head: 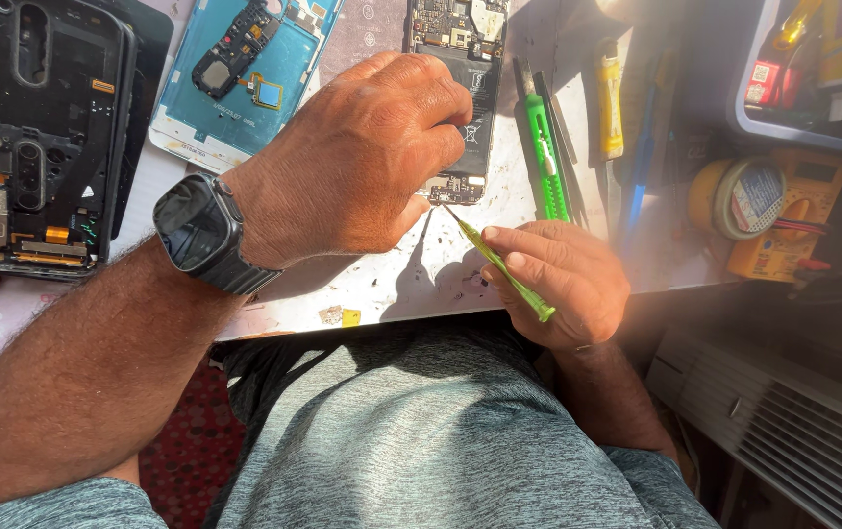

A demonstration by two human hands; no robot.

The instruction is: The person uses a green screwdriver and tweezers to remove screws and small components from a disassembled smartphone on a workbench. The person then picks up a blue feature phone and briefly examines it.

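An opened phone (460, 39) with bare circuit board and black battery lies on the white work mat (382, 284). My left hand (352, 157), with a dark watch (198, 231) on its wrist, presses down on the phone and covers its middle. My right hand (563, 279) pinches a thin green-handled screwdriver (499, 263). Its metal tip points up-left at the phone's lower edge, near the small connector board (455, 188).
A black phone frame (34, 137) lies far left, beside a light blue back cover with parts (245, 78). Right of the phone lie a green utility knife (546, 157), a yellow tool (610, 103) and blue tweezers. A tape roll (749, 199) rests on a yellow multimeter (793, 216).
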